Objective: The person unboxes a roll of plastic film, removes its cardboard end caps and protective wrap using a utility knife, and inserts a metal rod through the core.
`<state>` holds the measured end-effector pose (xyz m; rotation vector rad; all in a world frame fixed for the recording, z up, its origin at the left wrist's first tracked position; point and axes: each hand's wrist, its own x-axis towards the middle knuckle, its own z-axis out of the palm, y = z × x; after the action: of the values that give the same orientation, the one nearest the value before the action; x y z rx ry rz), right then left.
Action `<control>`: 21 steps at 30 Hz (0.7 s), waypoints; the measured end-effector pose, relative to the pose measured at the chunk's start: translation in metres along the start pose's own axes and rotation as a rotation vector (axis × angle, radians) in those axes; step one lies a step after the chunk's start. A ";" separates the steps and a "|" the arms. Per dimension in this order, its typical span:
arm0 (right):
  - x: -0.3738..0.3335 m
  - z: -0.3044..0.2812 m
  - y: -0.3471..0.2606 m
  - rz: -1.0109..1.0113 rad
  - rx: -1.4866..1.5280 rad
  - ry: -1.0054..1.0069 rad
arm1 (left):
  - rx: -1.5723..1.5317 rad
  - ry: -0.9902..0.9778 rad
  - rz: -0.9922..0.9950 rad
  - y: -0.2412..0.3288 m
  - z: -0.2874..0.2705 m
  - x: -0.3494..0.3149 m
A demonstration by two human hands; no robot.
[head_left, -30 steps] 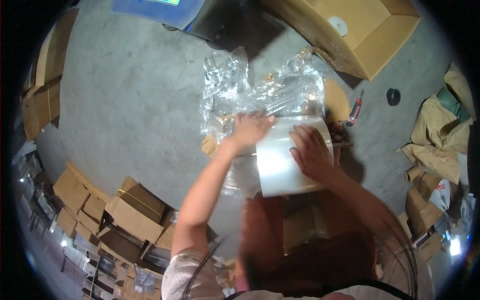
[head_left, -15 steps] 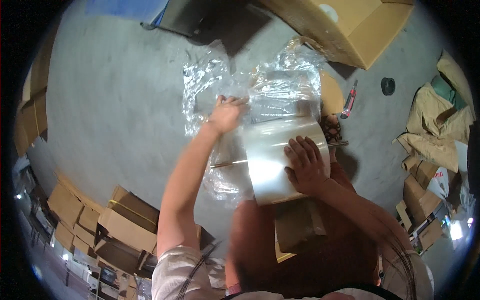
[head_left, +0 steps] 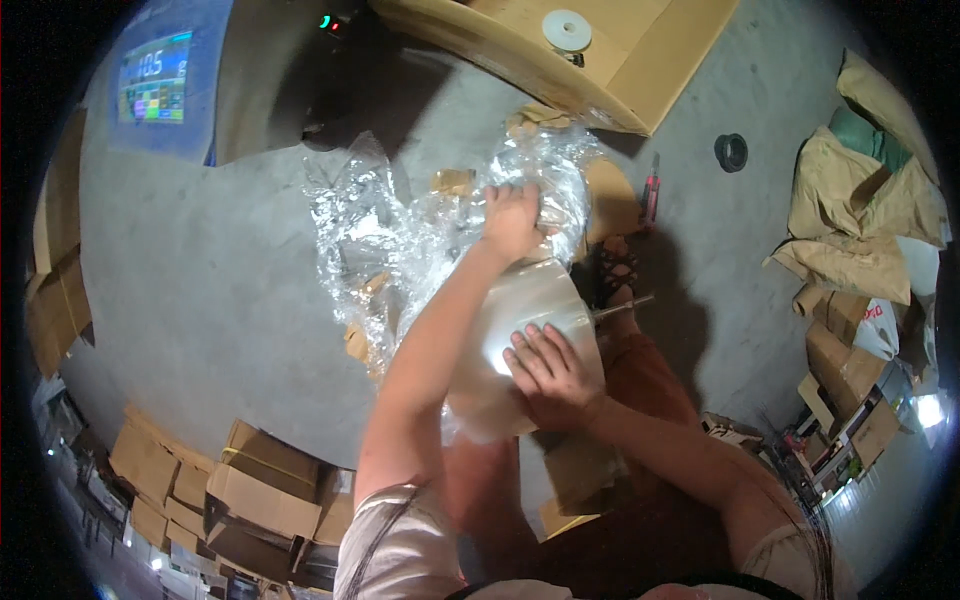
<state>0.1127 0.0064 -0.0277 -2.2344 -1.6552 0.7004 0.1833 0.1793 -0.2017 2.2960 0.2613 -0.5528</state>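
Note:
A wide roll of clear, shiny film [head_left: 478, 385] lies across my legs, a metal rod [head_left: 628, 306] sticking out of its right end. On top of it rests my right hand [head_left: 556, 378], fingers stretched out over the surface. Beyond the roll, my left hand [head_left: 513, 222] has its fingers curled into crumpled clear plastic wrap [head_left: 560, 185]. More of this wrap spreads over the floor to the left, with torn bits of brown paper or card among it. My left forearm hides part of the roll and wrap.
A large open cardboard box [head_left: 680, 65] holds a white disc [head_left: 567, 31]. Near my foot lie a red utility knife [head_left: 651, 195] and a black ring [head_left: 731, 152]. A lit screen [head_left: 155, 85] stands far left. Brown sacks [head_left: 840, 200] lie right; cartons [head_left: 265, 490] sit lower left.
My left hand has moved right and nearer the roll's far side, carrying wrap with it. The roll is tilted differently, with my right hand still on it. The view has turned, bringing the screen in.

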 end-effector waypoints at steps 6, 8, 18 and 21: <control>-0.009 0.004 -0.014 0.025 0.088 0.085 | 0.178 0.163 -0.019 -0.026 0.029 0.021; -0.014 0.011 -0.011 0.028 0.078 0.112 | 0.181 0.177 -0.038 -0.019 0.030 0.023; 0.003 0.000 0.026 0.083 0.443 0.110 | -0.670 0.634 -0.386 -0.026 -0.032 -0.140; -0.006 0.013 0.081 0.721 0.821 0.208 | -0.402 0.775 -0.616 -0.061 -0.029 -0.243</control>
<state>0.1703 -0.0249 -0.0767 -2.0881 -0.2891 1.0135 -0.0442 0.2377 -0.1089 1.9030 1.3461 0.1399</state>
